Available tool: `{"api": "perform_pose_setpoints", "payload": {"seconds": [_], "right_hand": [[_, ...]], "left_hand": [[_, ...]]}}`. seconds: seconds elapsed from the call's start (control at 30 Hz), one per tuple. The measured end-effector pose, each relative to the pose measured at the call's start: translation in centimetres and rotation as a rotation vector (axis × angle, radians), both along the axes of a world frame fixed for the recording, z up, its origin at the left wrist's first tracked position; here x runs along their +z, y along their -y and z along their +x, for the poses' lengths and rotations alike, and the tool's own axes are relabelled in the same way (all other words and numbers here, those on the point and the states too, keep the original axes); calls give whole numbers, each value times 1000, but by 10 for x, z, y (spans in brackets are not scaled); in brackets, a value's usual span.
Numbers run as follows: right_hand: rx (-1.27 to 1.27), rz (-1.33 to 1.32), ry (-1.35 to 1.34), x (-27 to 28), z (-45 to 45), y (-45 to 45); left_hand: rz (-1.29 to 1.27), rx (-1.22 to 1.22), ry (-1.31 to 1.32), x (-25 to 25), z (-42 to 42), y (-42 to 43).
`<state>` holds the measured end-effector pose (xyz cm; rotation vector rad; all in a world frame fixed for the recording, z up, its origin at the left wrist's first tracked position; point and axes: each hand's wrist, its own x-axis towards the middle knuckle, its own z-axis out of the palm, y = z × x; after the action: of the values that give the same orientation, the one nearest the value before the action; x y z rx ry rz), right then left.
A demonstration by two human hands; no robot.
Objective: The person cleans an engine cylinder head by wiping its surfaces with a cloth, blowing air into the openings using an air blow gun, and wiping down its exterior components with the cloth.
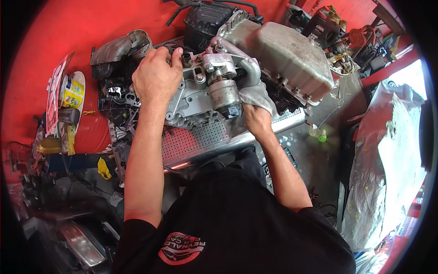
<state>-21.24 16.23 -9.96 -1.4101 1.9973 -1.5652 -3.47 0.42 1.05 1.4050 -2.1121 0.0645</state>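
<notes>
A silvery cast-metal engine part [185,102] lies on a perforated metal bench [194,140]. My left hand [156,75] is closed over its upper left edge, the fingertips hidden behind it. A cylindrical metal unit with a black plug [226,96] is fixed to the part, and a curved metal pipe [250,71] runs beside it. To the right of that cylinder, my right hand [258,119] is closed on a grey rag [259,97], which lies against the lower end of the pipe. Most of the right fingers are hidden under the rag.
A large metal oil pan [292,55] sits at the right of the bench. Black engine parts [207,23] stand behind, and wiring and dark parts [116,93] lie at the left. Plastic-covered material [388,169] stands at far right. A headlight [82,242] is at lower left.
</notes>
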Motion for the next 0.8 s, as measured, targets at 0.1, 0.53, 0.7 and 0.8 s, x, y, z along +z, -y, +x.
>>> {"api": "perform_pose_setpoints", "payload": {"seconds": [0.1, 0.53, 0.7, 0.8], "right_hand": [[-43, -53, -49, -10, -3, -2], [-150, 46, 394, 10, 12, 15], [-46, 110, 763, -3, -9, 6], [1, -50, 938, -2, -2, -6]], "left_hand": [[15, 10, 14, 2, 2, -1], [-47, 5, -10, -2, 4, -9], [-36, -14, -6, -1, 5, -10], [-58, -20, -24, -3, 6, -12]]}}
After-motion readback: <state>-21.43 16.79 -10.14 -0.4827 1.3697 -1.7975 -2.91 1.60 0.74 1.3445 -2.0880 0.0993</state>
